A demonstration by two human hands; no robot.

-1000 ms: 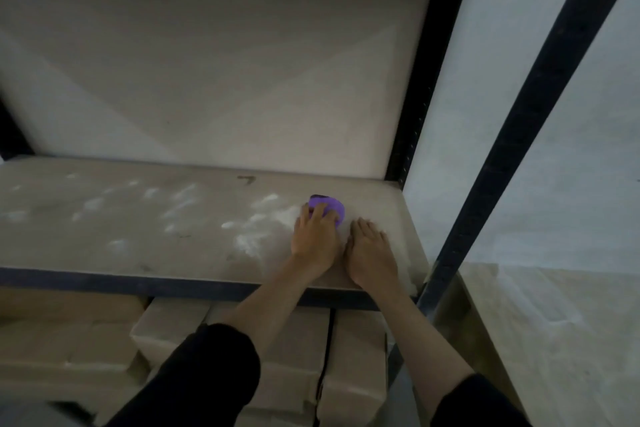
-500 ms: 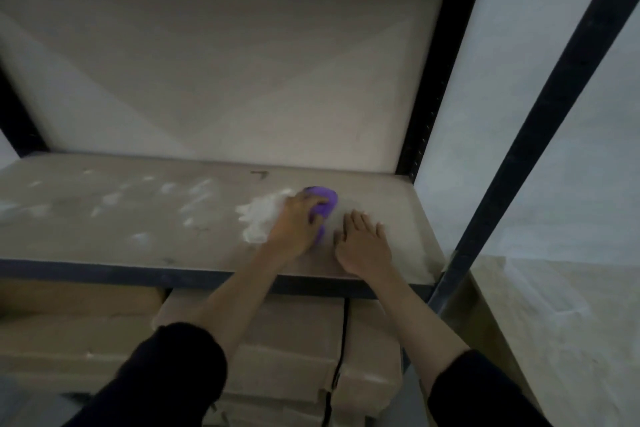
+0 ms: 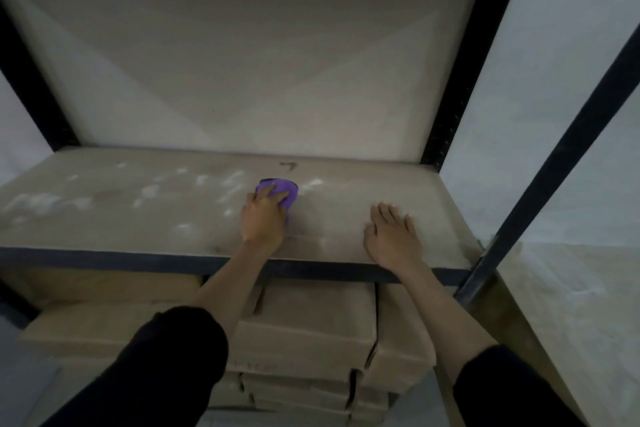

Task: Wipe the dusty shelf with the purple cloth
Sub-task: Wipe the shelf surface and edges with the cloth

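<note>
Head view, shelf: a pale, dusty flat board shelf (image 3: 104, 218) in a black metal rack, with a dark front rail (image 3: 104, 258) along its 6 o'clock edge and a light back panel (image 3: 242, 62) behind it.
Head view, cloth: a small bunched purple cloth (image 3: 282, 191) lies on the board near the middle, a little toward the back edge.
Head view, left hand: the left hand (image 3: 263, 222) lies on top of the cloth, fingers curled over it and gripping it against the board.
Cloth relative to left hand: the cloth shows at 12 to 1 o'clock of the hand, beyond the fingertips, and a thin strip runs down the hand's 3 o'clock side.
Head view, right hand: the right hand (image 3: 391, 239) rests flat on the board, fingers straight and relaxed and holding nothing, at 3 o'clock of the left hand and well apart from the cloth.
Dust: white dust patches (image 3: 45, 201) spread at 9 to 10 o'clock of the left hand; one more patch sits just beside the cloth at 2 o'clock.
Mark: a dark hooked mark (image 3: 288, 166) at 12 o'clock of the cloth.
Below the shelf: stacked brown cardboard boxes (image 3: 311, 322).
Arms: black sleeves (image 3: 166, 367) cover both upper forearms.
Rack post: a black slanted metal upright (image 3: 554, 156) at 3 o'clock of the right hand.
</note>
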